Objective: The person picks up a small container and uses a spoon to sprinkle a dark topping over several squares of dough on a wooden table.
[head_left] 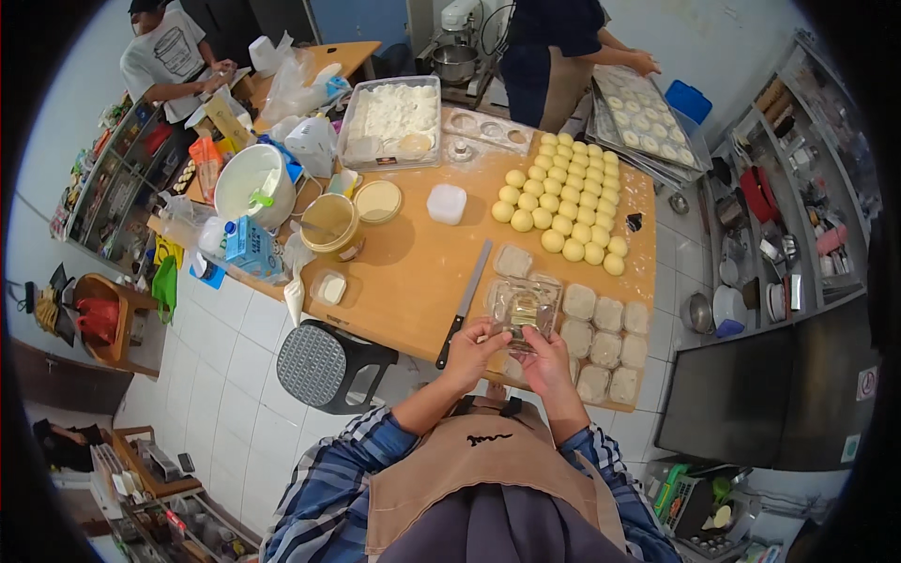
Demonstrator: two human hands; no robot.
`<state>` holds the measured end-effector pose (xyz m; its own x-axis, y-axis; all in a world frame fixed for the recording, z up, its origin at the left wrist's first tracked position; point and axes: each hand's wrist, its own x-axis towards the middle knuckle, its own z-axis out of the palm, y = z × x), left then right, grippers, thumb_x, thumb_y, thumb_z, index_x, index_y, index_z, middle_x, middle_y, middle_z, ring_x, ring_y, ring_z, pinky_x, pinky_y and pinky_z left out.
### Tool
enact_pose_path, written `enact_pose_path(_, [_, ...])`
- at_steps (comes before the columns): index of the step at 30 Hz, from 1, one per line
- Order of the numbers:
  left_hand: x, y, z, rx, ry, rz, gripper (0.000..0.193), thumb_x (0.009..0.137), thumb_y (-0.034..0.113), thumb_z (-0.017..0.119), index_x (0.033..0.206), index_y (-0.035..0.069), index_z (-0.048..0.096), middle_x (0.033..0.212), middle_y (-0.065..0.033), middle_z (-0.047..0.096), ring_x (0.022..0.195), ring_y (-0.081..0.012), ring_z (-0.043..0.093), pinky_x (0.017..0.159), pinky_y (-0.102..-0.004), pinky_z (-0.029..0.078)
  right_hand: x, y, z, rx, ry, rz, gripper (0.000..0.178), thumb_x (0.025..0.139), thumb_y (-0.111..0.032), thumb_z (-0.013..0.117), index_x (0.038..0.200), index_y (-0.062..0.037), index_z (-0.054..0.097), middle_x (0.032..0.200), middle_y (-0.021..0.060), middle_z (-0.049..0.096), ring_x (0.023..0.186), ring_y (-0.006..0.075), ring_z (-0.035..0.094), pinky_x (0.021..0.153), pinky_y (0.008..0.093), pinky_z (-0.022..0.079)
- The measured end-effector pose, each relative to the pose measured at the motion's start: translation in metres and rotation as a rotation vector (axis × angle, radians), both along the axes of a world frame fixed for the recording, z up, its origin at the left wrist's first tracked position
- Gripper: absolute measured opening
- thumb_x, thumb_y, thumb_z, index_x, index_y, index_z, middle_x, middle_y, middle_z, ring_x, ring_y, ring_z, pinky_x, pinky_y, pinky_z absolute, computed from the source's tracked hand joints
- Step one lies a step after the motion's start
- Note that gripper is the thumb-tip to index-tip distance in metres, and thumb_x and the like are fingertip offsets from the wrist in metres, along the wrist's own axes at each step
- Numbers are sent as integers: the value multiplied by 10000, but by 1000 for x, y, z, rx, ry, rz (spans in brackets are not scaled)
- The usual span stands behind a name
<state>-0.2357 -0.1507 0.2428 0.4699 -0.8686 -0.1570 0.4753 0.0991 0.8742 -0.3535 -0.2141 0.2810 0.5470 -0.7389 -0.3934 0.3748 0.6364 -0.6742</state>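
Note:
My left hand and my right hand come together over the table's front edge. Between them, thumbs on top, they grip a clear plastic box with a gold label or strip on it. What lies inside the box is hard to make out. Right of my hands stand several similar clear boxes with pale brownish contents, set in rows. Another such box lies just beyond. To the left of my hands rests a long bread knife with a black handle. Farther off are rows of round yellow dough balls.
Left on the table stand a white bucket, a cream tub and a blue carton. A flour-filled bin sits behind. A stool stands front left. Two people work beyond the table, one near stacked trays.

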Motion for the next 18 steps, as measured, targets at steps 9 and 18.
enact_pose_path(9, [-4,-5,12,163,88,-276,115,807,142,617,770,36,592,690,11,565,620,-59,495,576,-200,404,-12,-7,-6,-21,-64,-173,201,816,-62,557,1016,-51,532,956,63,601,820,172,598,689,314,492])
enact_pose_path(18, [-38,-24,16,185,89,-264,144,811,171,614,754,39,610,646,26,535,588,-51,439,562,-195,360,-32,-16,-18,133,-330,-326,223,854,-128,501,1056,-37,521,994,74,599,891,188,583,811,345,454])
